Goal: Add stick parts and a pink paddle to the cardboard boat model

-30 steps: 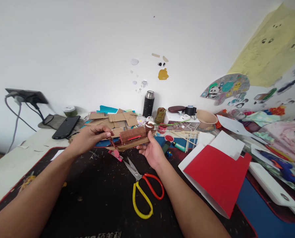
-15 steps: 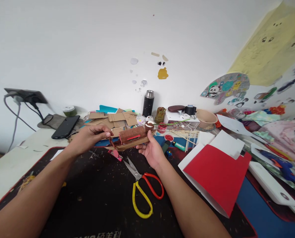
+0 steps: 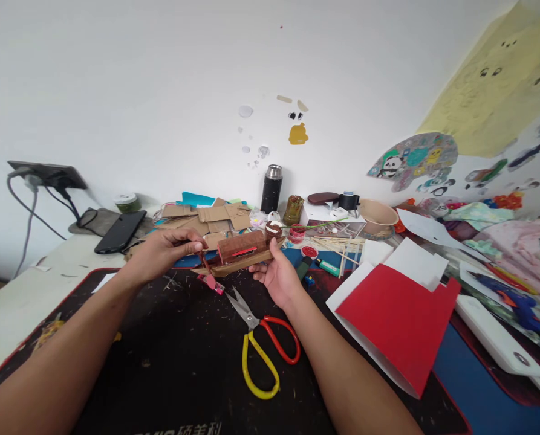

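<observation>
Honestly, from here the left hand (image 3: 172, 249) hides the top of the thin, dark-brown stick (image 3: 207, 264) it pinches, centre-left of the frame, beside the brown, cardboard-looking model boat (image 3: 242, 246). The right hand (image 3: 279, 275), half curled, supports the boat's right end. Cropped white lettering (image 3: 199, 429), bottom edge, reads 硕美科.

Top end of the thin dark-brown stick (image 3: 207, 263): hidden in the fingertips of my left hand (image 3: 170, 251). Thumb of my right hand (image 3: 279, 281) covers a bit of the long brown cardboard boat model (image 3: 240, 246). White printed lettering (image 3: 179, 429) on the flat black mat (image 3: 161, 362): cut by bottom edge. Big pale-yellow paper sheet (image 3: 500, 78): runs out at right. Small pink piece (image 3: 213, 283) below the boat: too small to identify.
</observation>
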Tool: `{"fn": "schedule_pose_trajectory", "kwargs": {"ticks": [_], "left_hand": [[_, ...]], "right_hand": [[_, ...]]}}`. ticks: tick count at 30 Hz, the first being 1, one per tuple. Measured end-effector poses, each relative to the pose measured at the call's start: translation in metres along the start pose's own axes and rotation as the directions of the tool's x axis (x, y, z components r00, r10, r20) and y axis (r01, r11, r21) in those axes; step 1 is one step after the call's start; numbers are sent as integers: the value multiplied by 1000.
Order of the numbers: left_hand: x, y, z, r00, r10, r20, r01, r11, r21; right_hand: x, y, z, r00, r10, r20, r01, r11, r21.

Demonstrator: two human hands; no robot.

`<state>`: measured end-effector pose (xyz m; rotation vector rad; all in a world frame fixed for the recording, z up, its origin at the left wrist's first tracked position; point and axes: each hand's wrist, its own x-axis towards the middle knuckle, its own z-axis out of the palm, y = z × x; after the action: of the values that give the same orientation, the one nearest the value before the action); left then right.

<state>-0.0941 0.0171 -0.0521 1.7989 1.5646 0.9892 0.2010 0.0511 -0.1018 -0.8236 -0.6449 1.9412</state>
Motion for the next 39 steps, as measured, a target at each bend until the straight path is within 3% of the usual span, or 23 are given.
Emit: {"fn": "schedule_pose_trajectory", "kwargs": {"ticks": [27, 39], "left_hand": [[-1, 3, 0, 1000, -31, -2, 31, 999, 21], [-1, 1, 5, 993, -88, -73, 80, 990, -112]], "right_hand": [[0, 1, -1, 1000, -12, 18, 12, 1000, -15], [0, 2, -2, 999, -23, 30, 24, 1000, -15]]}}
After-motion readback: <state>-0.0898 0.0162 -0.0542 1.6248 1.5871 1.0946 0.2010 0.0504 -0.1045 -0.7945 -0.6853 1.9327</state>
